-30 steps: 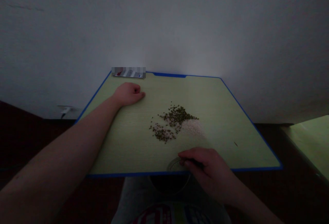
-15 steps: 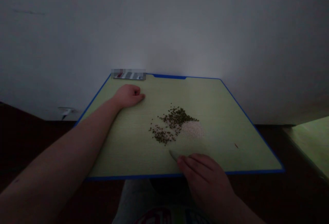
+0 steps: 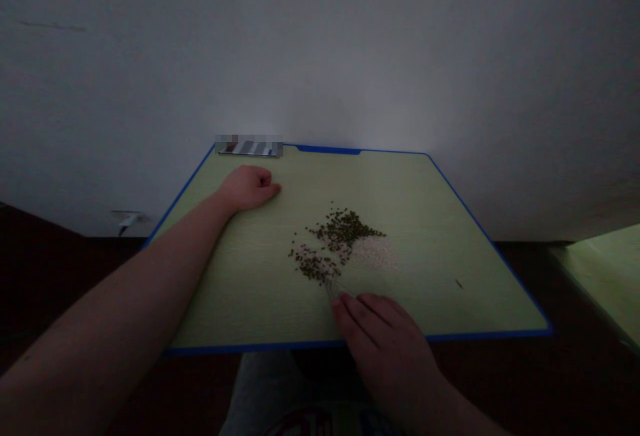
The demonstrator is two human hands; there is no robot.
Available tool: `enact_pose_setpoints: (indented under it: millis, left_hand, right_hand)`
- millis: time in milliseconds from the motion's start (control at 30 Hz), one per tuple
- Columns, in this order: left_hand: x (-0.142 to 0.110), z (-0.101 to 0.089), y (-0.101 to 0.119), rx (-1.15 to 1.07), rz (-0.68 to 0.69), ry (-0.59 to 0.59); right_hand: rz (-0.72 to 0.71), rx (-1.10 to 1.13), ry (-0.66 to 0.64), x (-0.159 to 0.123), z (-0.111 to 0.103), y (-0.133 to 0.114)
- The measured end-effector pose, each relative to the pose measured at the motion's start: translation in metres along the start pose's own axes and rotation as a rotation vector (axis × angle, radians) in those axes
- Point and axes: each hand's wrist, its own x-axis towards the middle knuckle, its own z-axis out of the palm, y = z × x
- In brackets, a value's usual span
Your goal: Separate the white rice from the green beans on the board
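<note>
Dark green beans or seeds (image 3: 350, 225) lie loosely heaped on the pale yellow tabletop (image 3: 240, 303). Beside them on the right is a pile of small white grains (image 3: 374, 253), like rice. A nearer patch of dark seeds (image 3: 314, 266) is mixed with some white grains. My right hand (image 3: 383, 333) is closed around a thin, pale tool (image 3: 331, 287), its blurred tip touching or just above this patch's near edge. The tool's kind is unclear. My left hand (image 3: 250, 187) rests on the tabletop at the far left, fingers curled in and thumb forward.
A flat object with a pixelated, striped surface (image 3: 249, 148) lies at the table's far left corner. A small dark sliver (image 3: 459, 284) lies on the right side. Blue edging (image 3: 475, 337) runs round the table. A wall (image 3: 320, 56) stands behind, with a plug (image 3: 129, 221) low on the left.
My right hand has moved slightly forward and left, bringing the tool's tip from bare tabletop to the edge of the nearer seed patch. My left hand has stayed put.
</note>
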Motion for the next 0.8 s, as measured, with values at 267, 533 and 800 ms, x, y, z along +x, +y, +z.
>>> enact_pose_setpoints:
  millis: [267,533,800]
  left_hand:
    - [0.001,0.0,0.0,-0.036,-0.012,-0.01]
    - [0.0,0.0,0.0,-0.03,-0.013,-0.007]
    - [0.001,0.0,0.0,-0.031,-0.018,-0.018]
  right_hand:
    - [0.022,-0.094,-0.013,-0.015,-0.006,0.015]
    - [0.014,-0.123,-0.026,-0.031,-0.01,0.033]
    - [-0.016,-0.107,0.045,-0.026,-0.014,0.027]
